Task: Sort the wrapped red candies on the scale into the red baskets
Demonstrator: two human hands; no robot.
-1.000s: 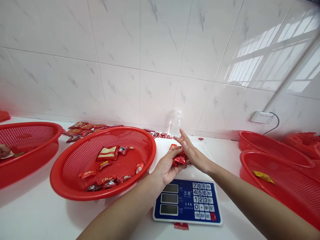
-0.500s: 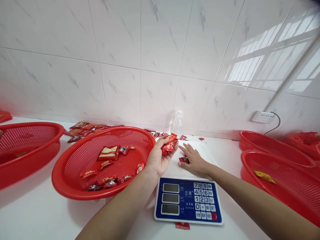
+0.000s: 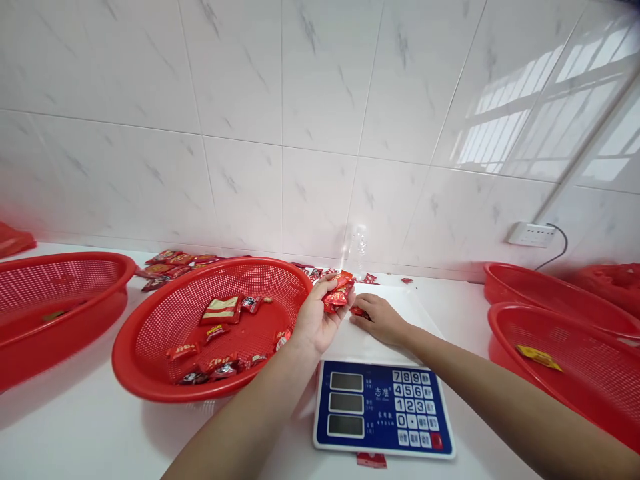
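My left hand (image 3: pixel 314 319) is wrapped round several red candy packets (image 3: pixel 339 293), palm turned up, beside the rim of a red basket (image 3: pixel 120 350). Just to its right, my right hand (image 3: pixel 384 321) has its fingers curled over a small red and dark packet (image 3: pixel 359 312) on the white pan (image 3: pixel 417 308) of a weighing scale. Most of that packet is hidden by the fingers. Below both hands is the scale's blue keypad panel (image 3: pixel 383 417). Inside the basket, several wrapped snacks (image 3: pixel 221 311) lie scattered.
Another red basket (image 3: pixel 117 293) stands at the left, and two more (image 3: pixel 500 320) at the right, one holding a yellow packet (image 3: pixel 539 357). Red packets (image 3: pixel 173 263) lie along the wall. A clear bottle (image 3: pixel 358 243) and a power strip (image 3: pixel 531 235) are at the back.
My right hand has moved slightly left, and its spread fingers have curled in over the small packet. My left hand keeps hold of its packets. The view has shifted slightly.
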